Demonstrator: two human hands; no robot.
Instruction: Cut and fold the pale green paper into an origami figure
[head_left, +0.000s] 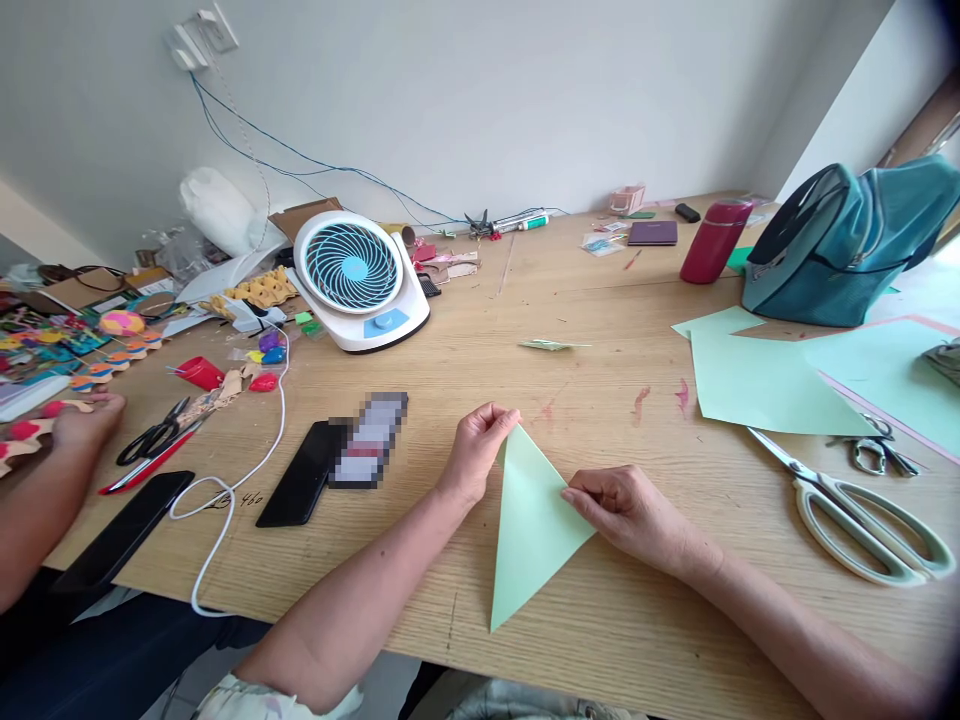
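Observation:
A light green sheet of paper (536, 530), folded into a triangle, is held up over the wooden table between my two hands. My left hand (480, 450) pinches its top corner between thumb and fingers. Along the right edge, my right hand (630, 515) grips the paper with thumb and curled fingers. The lower point of the triangle reaches toward the table's front edge. Just beyond my hands lies a small folded green paper piece (553, 345). Large scissors (862, 520) with pale handles rest to the right of my right hand.
Green paper sheets (772, 385), keys (877, 455), a red flask (714, 242) and a teal backpack (840, 245) are at right. A fan (356, 275), phones (300, 475) and a white cable (225, 540) lie left. A co-worker's hand (90, 425) holds a decorated strip at far left.

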